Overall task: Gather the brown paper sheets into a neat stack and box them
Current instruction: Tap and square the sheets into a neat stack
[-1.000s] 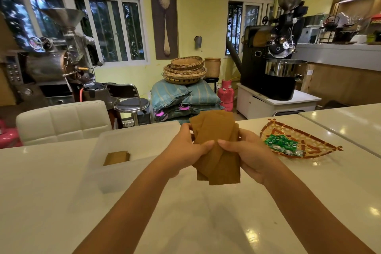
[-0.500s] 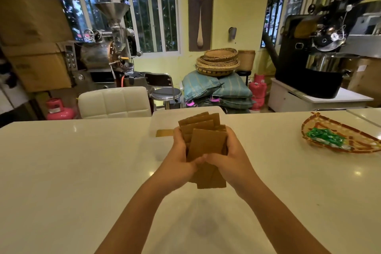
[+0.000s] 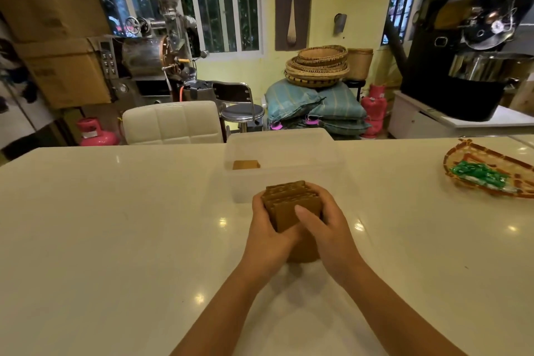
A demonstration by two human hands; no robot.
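Note:
A stack of brown paper sheets [image 3: 289,205] stands on edge on the white table [image 3: 115,225], its lower end resting on the surface. My left hand [image 3: 267,235] grips the stack's left side and my right hand [image 3: 325,228] grips its right side, thumb across the front sheet. Just behind the stack stands a translucent white plastic box [image 3: 289,153], open at the top. A few brown sheets [image 3: 245,165] lie inside it at the left.
A woven tray [image 3: 488,170] holding green wrapped sweets lies at the table's right edge. Behind the table's far edge stands a white padded chair [image 3: 173,123], with a metal stool, sacks, baskets and coffee roasters beyond.
The fanned, uneven sheets have been squared into a tighter stack and lowered onto the table. The view has turned so the box is now straight ahead.

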